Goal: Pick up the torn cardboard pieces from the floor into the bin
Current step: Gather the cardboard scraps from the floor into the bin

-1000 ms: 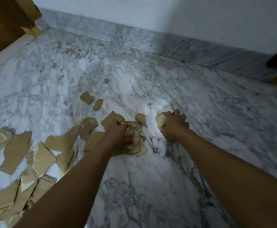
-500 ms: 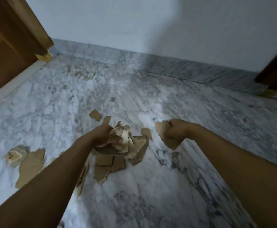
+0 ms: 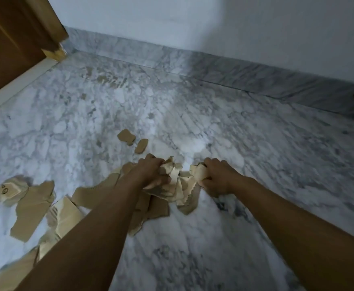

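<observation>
The left grip (image 3: 150, 175) hides the top of the cardboard bunch (image 3: 178, 185) it clutches, and its forearm (image 3: 100, 227) covers the scraps just behind and below it. The right grip (image 3: 217, 177) curls its fingertips out of sight behind a small pale piece (image 3: 200, 172). Far left of both grips, the mark on the printed scrap (image 3: 10, 190) is too blurred to read (two dark loops, no more). The smeared scraps (image 3: 8, 274) run off the bottom-left corner.
</observation>
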Tool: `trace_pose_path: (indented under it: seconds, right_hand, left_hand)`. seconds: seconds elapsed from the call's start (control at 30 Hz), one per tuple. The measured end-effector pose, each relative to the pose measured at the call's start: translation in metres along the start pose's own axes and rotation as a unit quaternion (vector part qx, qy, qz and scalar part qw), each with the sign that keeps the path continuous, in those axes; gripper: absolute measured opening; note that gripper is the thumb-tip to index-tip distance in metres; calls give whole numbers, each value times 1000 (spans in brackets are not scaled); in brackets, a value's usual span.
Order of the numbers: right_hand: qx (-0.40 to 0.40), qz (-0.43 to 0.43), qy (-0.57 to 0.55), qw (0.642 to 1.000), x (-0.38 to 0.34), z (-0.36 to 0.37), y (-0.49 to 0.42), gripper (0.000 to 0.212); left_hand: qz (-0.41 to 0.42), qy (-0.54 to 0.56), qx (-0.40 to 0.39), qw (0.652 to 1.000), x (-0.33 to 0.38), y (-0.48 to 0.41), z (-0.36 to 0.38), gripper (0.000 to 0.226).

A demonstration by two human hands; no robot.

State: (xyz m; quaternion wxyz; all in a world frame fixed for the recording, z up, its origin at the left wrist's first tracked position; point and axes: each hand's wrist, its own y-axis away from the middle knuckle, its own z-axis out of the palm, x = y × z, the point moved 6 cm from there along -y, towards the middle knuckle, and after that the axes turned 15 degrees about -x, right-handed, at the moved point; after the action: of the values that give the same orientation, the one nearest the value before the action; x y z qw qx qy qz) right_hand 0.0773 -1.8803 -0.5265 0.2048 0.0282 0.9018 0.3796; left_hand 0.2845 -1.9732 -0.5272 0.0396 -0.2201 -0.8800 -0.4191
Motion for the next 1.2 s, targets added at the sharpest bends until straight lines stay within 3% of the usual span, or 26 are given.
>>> trace_pose_path:
  seconds: [0.1,0.23,0.33,0.43,0.53,0.6,0.7,0.8,0.9,1.0,1.07,1.13,1.2]
  right_hand:
    - [0,-1,-43,999,5,4,13,38]
    - [-14,32,-108,994,19,5,30,44]
    - [-27,52,-137,989,22,-8,44,57]
    - [-60,44,-143,987,6,-30,53,37]
    - [-111,11,-194,975,-19,-47,57,38]
    - [-143,-18,-282,949,-32,-47,54,37]
    - [-174,-63,-369,911,-61,-31,50,14]
    - [-149,-66,-436,885,-73,-4,37,26]
    - [-125,-85,-504,850,-79,21,30,33]
    - [-38,-90,-435,895,-69,24,28,26]
    - [10,-64,-366,928,-53,16,29,39]
    - [12,-42,-370,928,-34,5,32,63]
    - [-13,-36,-357,933,-37,-9,50,60]
  left_hand:
    - [24,47,4,999,7,8,0,69]
    - [85,153,92,980,14,28,-11,46]
    - [136,241,158,948,11,54,-33,61]
    - [115,274,149,943,1,74,-45,73]
    - [79,232,116,962,-11,90,-45,48]
    - [70,239,95,964,-22,99,-38,36]
    - [70,313,52,946,-40,106,-12,46]
    - [75,367,24,927,-49,105,9,65]
    - [80,361,24,929,-60,99,18,66]
    - [66,323,40,943,-66,109,16,49]
    - [50,301,41,951,-76,117,10,37]
    - [18,273,31,961,-90,128,2,35]
    - [-27,228,1,973,-106,134,2,45]
